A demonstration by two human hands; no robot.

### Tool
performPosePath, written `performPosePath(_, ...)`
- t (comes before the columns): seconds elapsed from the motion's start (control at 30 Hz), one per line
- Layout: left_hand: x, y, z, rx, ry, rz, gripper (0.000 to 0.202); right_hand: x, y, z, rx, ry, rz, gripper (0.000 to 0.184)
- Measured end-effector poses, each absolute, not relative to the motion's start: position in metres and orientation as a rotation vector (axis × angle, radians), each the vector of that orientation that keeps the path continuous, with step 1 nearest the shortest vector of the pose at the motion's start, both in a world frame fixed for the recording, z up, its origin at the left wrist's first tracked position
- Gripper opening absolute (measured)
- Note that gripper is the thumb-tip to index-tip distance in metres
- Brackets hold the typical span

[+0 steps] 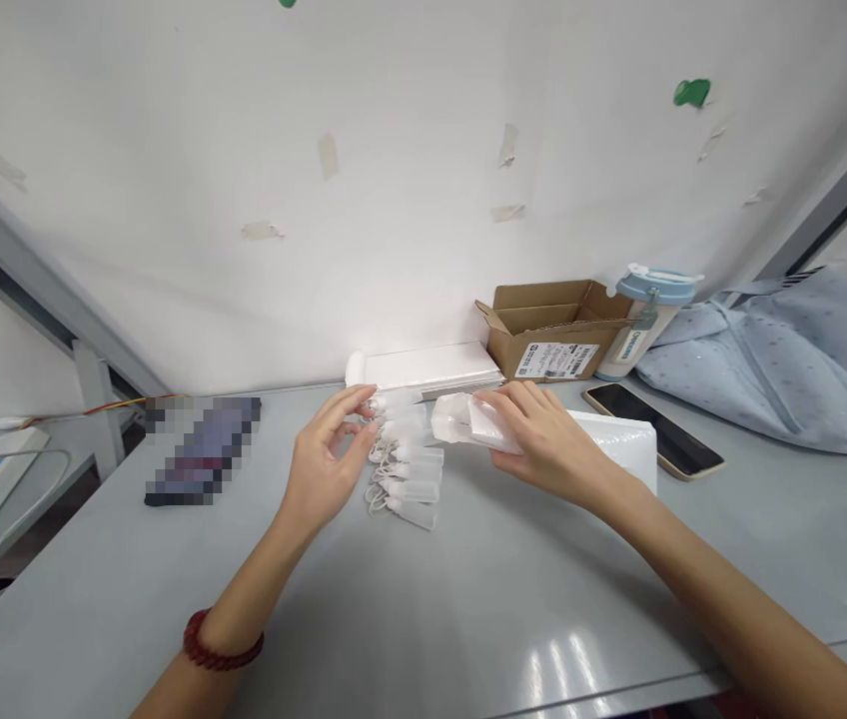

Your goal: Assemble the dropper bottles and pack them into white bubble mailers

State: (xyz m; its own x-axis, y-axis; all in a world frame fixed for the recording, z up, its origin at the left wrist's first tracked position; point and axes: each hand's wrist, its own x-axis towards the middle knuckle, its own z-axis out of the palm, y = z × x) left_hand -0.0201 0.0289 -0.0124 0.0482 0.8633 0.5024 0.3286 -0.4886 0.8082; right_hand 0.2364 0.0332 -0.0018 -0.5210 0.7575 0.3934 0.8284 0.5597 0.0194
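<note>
Several small translucent plastic bottles (416,489) with white caps and cord loops lie in a row on the grey table, their loops toward the left. My left hand (330,449) is at the far end of this row, thumb and index finger curled around the capped end of one bottle (398,398). My right hand (535,429) grips a white bubble mailer (618,434), which lies sideways with its open mouth facing the bottles. Part of the mailer is hidden under my hand and wrist.
Behind the bottles lies a white stack (423,367) against the wall. An open cardboard box (558,345), a blue-lidded tumbler (640,320), a phone (655,429) and a light blue cloth bag (760,369) are at the right. A blurred-out dark object (206,449) lies left.
</note>
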Motion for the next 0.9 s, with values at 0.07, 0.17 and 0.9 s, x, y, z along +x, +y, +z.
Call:
performPosePath(0.07,-0.018,0.022,-0.008,1.820,1.153,1.457,0.031,0.236,0.033,-0.002,-1.298,-2.452,-0.289,0.049)
performPosePath(0.17,-0.013,0.016,-0.003,1.798,1.110,1.445,0.029,0.234,0.031,-0.001,-1.289,-2.445,-0.274,0.049)
performPosePath(0.9,0.005,0.003,0.003,1.691,1.441,1.456,0.017,0.231,0.019,0.008,-1.147,-2.362,-0.093,0.048)
